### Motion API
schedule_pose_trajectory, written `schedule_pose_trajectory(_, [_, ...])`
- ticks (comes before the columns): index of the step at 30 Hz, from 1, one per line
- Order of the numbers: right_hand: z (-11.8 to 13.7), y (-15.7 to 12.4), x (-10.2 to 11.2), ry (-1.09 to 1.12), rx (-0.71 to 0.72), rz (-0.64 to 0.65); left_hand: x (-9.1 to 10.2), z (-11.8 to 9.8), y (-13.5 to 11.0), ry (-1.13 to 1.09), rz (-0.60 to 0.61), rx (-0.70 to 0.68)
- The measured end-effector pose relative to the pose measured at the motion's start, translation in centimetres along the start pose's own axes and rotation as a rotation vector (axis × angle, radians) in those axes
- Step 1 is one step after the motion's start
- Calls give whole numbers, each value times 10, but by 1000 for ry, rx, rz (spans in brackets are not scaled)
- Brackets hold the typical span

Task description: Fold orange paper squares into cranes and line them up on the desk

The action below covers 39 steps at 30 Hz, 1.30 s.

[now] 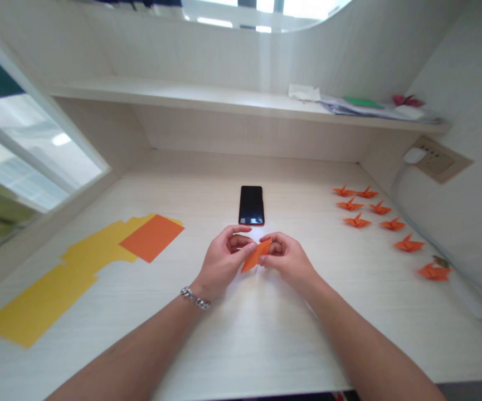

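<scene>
1. As it slants on the near side of the phone [252, 205], the folded orange paper [253, 258] shows a smooth face, pointed at both ends.
2. Left hand [224, 257] pinches its left side — thumb against the paper.
3. Right hand [286, 257] pinches its right side — fingers curled, wrist angled inward.

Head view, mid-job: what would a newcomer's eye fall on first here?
Probably the eight orange origami cranes, grouped toward the right of the pale desk. Next, the folded orange paper held between the left hand and right hand at centre, on the near side of the black smartphone. Then the yellow paper sheets at left, with an orange sheet on top.
</scene>
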State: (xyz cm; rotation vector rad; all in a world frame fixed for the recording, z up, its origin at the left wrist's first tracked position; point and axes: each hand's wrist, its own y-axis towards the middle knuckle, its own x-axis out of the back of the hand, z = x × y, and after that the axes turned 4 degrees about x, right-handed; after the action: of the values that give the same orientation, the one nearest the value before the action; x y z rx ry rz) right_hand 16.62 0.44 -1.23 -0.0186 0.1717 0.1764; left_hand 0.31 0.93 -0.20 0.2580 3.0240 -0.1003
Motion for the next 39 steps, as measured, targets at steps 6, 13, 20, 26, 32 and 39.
schedule_pose_trajectory(6, [6,0,-1,93,30,-73,0,1,-1,-9,79,-4])
schedule_pose_trajectory(13, [5,-1,4,-187,146,-62,2,-4,-1,62,36,19])
schedule_pose_trajectory(20, [7,-4,4,-291,216,-70,1,-7,-4,153,23,-19])
schedule_pose_trajectory(26, [1,-4,2,-306,266,-111,1,-4,-4,125,-9,-50])
schedule_pose_trajectory(32, [-1,-2,1,-256,265,-124,0,-3,-5,187,-23,-87])
schedule_pose_trajectory(39, [1,-2,0,-201,230,-104,0,-3,-4,193,-20,-91])
